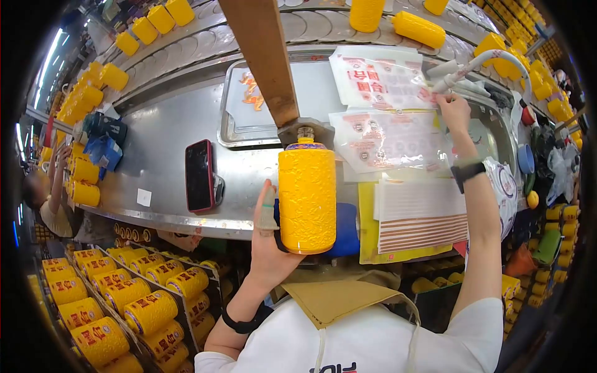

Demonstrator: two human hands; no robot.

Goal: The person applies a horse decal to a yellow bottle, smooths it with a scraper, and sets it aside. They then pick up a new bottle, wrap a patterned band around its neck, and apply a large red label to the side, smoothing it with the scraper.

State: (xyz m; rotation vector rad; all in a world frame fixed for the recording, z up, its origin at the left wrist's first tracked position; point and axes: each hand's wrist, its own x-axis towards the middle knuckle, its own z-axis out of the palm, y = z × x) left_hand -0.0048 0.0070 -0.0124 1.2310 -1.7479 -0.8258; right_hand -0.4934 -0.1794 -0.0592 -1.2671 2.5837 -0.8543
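Observation:
My left hand [270,239] grips a tall yellow embossed bottle [306,196] from its left side and holds it upright at the metal counter's near edge. The bottle's neck sits under a block on the end of a slanted wooden beam [261,59]. My right hand [454,112], with a black watch on the wrist, reaches to the far right. Its fingers touch the edge of a clear sheet of red-and-white labels [385,140]. A second label sheet [379,78] lies just beyond it.
A black phone [200,175] lies on the metal counter [161,137]. A striped sheet stack [420,214] lies right of the bottle. Racks of labelled yellow bottles [124,298] stand lower left. More bottles ride the far conveyor [186,37]. Another person [53,199] works at left.

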